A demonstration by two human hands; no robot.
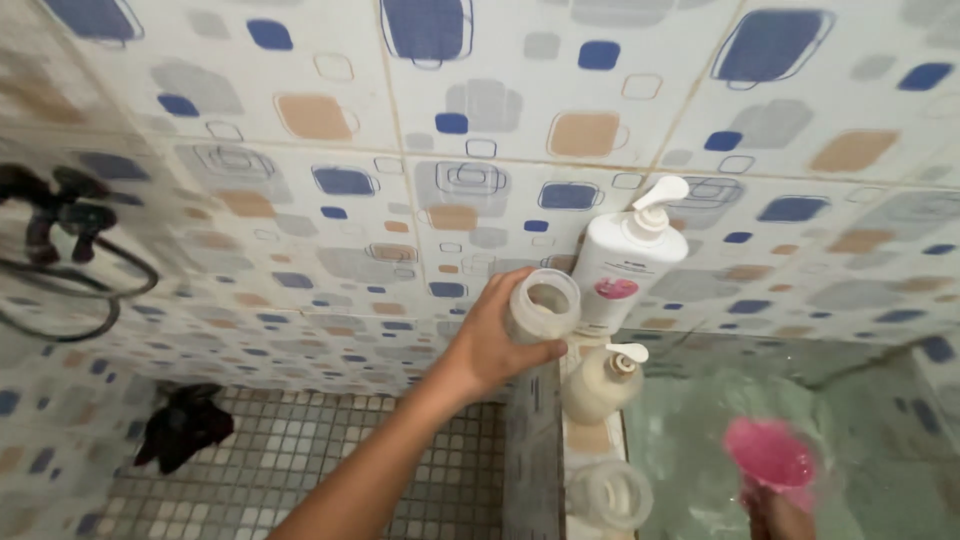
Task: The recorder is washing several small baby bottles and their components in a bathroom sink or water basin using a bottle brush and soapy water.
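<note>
My left hand (495, 345) is shut on a translucent, open-topped plastic container (541, 305) and holds it up over the tiled ledge (535, 440), close to the wall. Right beside the container stands a tall white pump bottle (625, 262). At the bottom right my right hand (778, 515) is only partly in view. It grips a blurred pink scoop (770, 455) above the water (700, 420) of the basin.
A small cream pump bottle (600, 382) and a clear jar (610, 494) stand on the ledge below the white bottle. A dark cloth (185, 425) lies on the small-tiled floor at the left. A black tap with a hose (62, 230) hangs on the left wall.
</note>
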